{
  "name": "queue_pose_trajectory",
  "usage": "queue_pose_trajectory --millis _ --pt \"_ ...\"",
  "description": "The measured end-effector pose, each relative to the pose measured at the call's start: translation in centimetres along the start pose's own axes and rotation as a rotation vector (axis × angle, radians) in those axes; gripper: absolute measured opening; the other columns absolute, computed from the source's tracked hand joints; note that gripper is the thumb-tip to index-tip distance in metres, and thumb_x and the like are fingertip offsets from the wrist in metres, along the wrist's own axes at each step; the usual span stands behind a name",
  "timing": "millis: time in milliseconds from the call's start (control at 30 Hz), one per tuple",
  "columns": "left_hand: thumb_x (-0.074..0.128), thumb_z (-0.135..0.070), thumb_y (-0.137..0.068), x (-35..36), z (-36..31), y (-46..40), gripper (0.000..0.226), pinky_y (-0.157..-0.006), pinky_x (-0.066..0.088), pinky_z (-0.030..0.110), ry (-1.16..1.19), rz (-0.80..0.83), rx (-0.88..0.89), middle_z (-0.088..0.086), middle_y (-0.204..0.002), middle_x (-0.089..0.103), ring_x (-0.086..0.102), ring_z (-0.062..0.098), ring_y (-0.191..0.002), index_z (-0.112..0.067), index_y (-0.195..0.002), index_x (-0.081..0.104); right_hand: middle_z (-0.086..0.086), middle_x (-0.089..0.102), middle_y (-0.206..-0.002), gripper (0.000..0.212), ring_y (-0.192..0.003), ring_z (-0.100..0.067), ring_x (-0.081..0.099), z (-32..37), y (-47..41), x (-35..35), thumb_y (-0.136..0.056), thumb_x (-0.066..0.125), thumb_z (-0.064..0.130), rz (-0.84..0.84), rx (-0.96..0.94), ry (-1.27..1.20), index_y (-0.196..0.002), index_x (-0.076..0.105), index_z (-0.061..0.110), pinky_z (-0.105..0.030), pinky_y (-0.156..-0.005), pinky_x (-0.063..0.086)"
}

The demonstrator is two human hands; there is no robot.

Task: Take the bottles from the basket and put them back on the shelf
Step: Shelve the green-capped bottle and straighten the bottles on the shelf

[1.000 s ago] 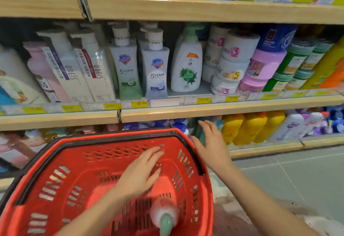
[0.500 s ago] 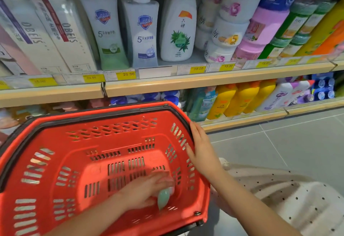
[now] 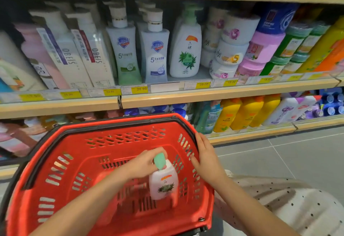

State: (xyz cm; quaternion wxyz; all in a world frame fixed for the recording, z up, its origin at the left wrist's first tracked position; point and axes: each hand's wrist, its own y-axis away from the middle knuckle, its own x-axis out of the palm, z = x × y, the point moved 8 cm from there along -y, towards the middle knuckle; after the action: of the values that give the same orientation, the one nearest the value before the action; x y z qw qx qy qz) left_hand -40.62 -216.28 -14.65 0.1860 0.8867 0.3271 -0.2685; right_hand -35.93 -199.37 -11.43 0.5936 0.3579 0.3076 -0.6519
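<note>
A red plastic basket [image 3: 61, 161] with a black rim fills the lower left of the head view. Inside it, my left hand [image 3: 143, 163] grips the neck of a white pump bottle [image 3: 163, 183] with a mint-green pump head and a green leaf label; the bottle hangs upright above the basket floor. My right hand [image 3: 206, 157] rests on the basket's right rim, holding it steady. On the middle shelf [image 3: 223, 94] stands a matching white bottle with a green pump [image 3: 186, 49], with a bare patch of shelf in front of it.
Safeguard bottles [image 3: 156, 49], Obeis boxes [image 3: 93, 55], stacked white and pink jars [image 3: 232, 49] and green and orange bottles crowd the middle shelf. Yellow bottles [image 3: 240, 112] line the lower shelf. Grey tiled floor lies to the right. A dotted garment covers my knee at bottom right.
My left hand has closed on the pump bottle and raised it from lying on the basket floor to upright. The view tilted up. My right hand stays on the rim.
</note>
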Motion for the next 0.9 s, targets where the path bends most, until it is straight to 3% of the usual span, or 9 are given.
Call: queue_pose_trajectory --millis 100,200,333,467,600,733,800,900 --pt "0.064 -0.032 -0.078 -3.7 -3.8 0.2 0.019 -0.085 0.046 0.034 -0.003 -0.022 0.051 -0.003 -0.102 0.064 0.059 0.013 -0.095 -0.032 -0.094 0.054 -0.008 0.022 -0.153 0.074 -0.141 -0.022 0.018 1.3 0.0 -1.2 -0.086 0.056 0.033 0.007 -0.045 0.046 -0.145 0.016 0.013 -0.029 -0.115 0.014" --pt "0.063 -0.038 -0.076 -7.6 -8.6 0.4 0.020 -0.089 0.046 0.030 -0.026 -0.072 0.110 -0.001 -0.106 0.063 0.059 0.014 -0.101 -0.036 -0.094 0.054 -0.004 0.030 -0.149 0.084 -0.138 -0.019 0.025 4.1 0.0 -3.0 -0.073 0.066 0.044 0.026 -0.130 -0.078 -0.143 0.026 0.018 -0.030 -0.114 0.017" --pt "0.065 -0.025 -0.084 -11.6 -14.7 0.5 0.019 -0.089 0.045 0.024 -0.056 -0.084 0.166 -0.002 -0.104 0.061 0.057 0.010 -0.100 -0.023 -0.100 0.056 0.021 0.044 -0.131 0.082 -0.119 0.009 0.040 8.7 1.1 -5.2 -0.065 0.078 0.027 0.139 -0.245 -0.409 -0.130 0.031 0.046 -0.020 -0.107 0.035" --pt "0.064 -0.021 -0.086 -14.7 -20.8 0.8 0.018 -0.087 0.045 0.018 -0.066 -0.102 0.212 -0.006 -0.106 0.063 0.057 0.004 -0.100 -0.021 -0.103 0.057 0.005 0.063 -0.118 0.080 -0.109 -0.010 0.061 9.3 0.9 -7.8 -0.066 0.079 0.020 0.189 -0.214 -0.677 -0.129 0.036 0.043 -0.039 -0.093 0.052" --pt "0.061 -0.025 -0.087 -16.3 -24.2 1.1 0.019 -0.087 0.051 0.029 -0.021 -0.128 0.204 -0.002 -0.113 0.064 0.059 0.010 -0.105 -0.025 -0.106 0.057 0.003 0.066 -0.113 0.064 -0.101 -0.008 0.065 8.6 0.5 -10.7 -0.064 0.082 0.021 0.205 -0.172 -0.666 -0.118 0.048 0.031 -0.035 -0.084 0.057" --pt "0.066 -0.019 -0.083 -16.3 -25.1 0.4 0.031 -0.085 0.051 0.022 0.123 -0.348 0.196 -0.002 -0.109 0.065 0.062 0.002 -0.098 -0.017 -0.112 0.056 0.005 0.068 -0.105 0.054 -0.095 -0.006 0.066 7.9 0.0 -12.9 -0.064 0.082 0.014 0.134 -0.155 -0.713 -0.108 0.054 0.032 -0.026 -0.075 0.057" --pt "0.070 -0.016 -0.079 -15.8 -24.6 0.1 0.043 -0.089 0.049 0.020 0.201 -0.453 0.184 -0.002 -0.115 0.062 0.060 0.002 -0.103 -0.016 -0.119 0.052 0.005 0.068 -0.105 0.052 -0.096 -0.008 0.066 7.3 -0.5 -14.2 -0.065 0.081 0.011 0.075 -0.148 -0.751 -0.104 0.055 0.032 -0.027 -0.077 0.057" --pt "0.078 -0.013 -0.071 -13.4 -21.8 -0.6 0.069 -0.088 0.049 0.018 0.299 -0.460 0.120 -0.002 -0.123 0.055 0.055 0.006 -0.112 -0.016 -0.130 0.041 0.005 0.067 -0.105 0.051 -0.096 -0.009 0.065 6.4 -1.8 -16.0 -0.065 0.081 0.010 0.033 -0.141 -0.778 -0.103 0.054 0.030 -0.029 -0.079 0.056"
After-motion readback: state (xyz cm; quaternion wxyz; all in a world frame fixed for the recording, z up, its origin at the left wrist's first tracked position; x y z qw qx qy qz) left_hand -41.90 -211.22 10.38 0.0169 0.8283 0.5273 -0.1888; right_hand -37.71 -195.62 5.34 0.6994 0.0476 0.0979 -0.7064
